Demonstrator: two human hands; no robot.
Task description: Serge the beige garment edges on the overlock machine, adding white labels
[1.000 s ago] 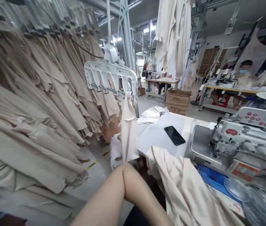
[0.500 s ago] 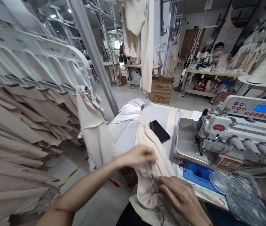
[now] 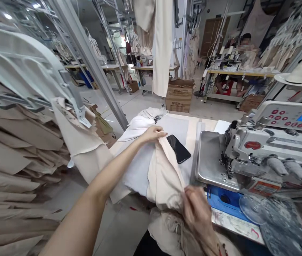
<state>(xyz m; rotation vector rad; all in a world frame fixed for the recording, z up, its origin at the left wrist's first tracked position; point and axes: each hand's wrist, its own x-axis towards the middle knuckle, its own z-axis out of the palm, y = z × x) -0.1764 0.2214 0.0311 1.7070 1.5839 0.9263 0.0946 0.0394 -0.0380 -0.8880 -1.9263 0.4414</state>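
A cream garment piece [image 3: 164, 174] stretches from the table top down over its front edge toward my lap. My left hand [image 3: 153, 134] reaches forward and pinches the far end of this cloth, close to a black phone [image 3: 179, 148] lying on the table. Nearer to me, my right hand [image 3: 197, 206] has its fingers closed on the cloth's right edge, slightly blurred by motion. Between both hands the edge runs fairly taut. The cloth's lower part bunches in loose folds below my right hand.
An overlock sewing machine [image 3: 257, 142] with a metal plate stands right, above a blue tray [image 3: 220, 197]. White cloth [image 3: 142, 122] lies at the table's back left. Beige pieces [image 3: 9, 149] hang from a rack at left. A person [image 3: 244, 53] sits at a far table.
My left hand has moved forward from the middle of the cloth to its far end. My right hand has closed on the edge, and the cloth has been drawn straighter. The view has shifted slightly.
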